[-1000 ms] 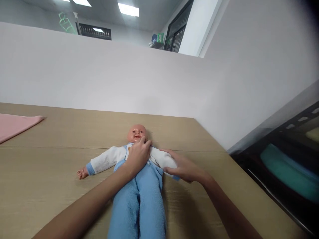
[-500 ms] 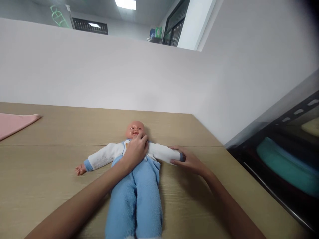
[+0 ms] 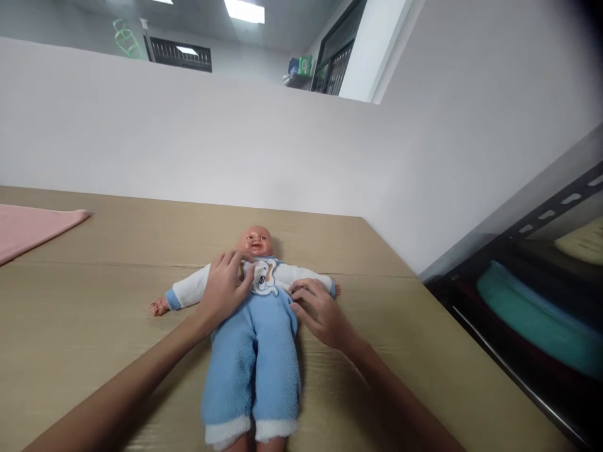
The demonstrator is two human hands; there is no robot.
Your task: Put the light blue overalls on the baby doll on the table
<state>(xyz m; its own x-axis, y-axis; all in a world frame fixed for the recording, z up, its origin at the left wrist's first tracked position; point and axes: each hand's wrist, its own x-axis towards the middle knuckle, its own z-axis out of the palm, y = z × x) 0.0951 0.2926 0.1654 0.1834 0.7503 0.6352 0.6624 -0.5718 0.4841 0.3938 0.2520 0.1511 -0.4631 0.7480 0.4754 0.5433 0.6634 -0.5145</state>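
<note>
A baby doll (image 3: 255, 241) lies on its back on the brown table (image 3: 400, 389), head towards the wall and arms stretched out sideways. It wears a white and blue fleece outfit (image 3: 230, 358) with an animal face on the chest. My left hand (image 3: 227, 282) rests over the doll's shoulder and the chest edge on the left, fingers apart. My right hand (image 3: 321, 312) is at the doll's side below its sleeve, fingers spread and curved, the tips at the outfit's edge. Whether those fingertips pinch any cloth is not clear.
Pink cloth (image 3: 38, 227) lies at the table's far left. A white wall (image 3: 198, 138) rises behind the table, with an opening above it. To the right stands a dark shelf rack (image 3: 509, 251) holding a teal folded item (image 3: 527, 320) and a pale yellow one.
My right hand has let go of the doll's sleeve cuff and moved left to its side. My left hand has slid left off the middle of the chest, uncovering the animal face.
</note>
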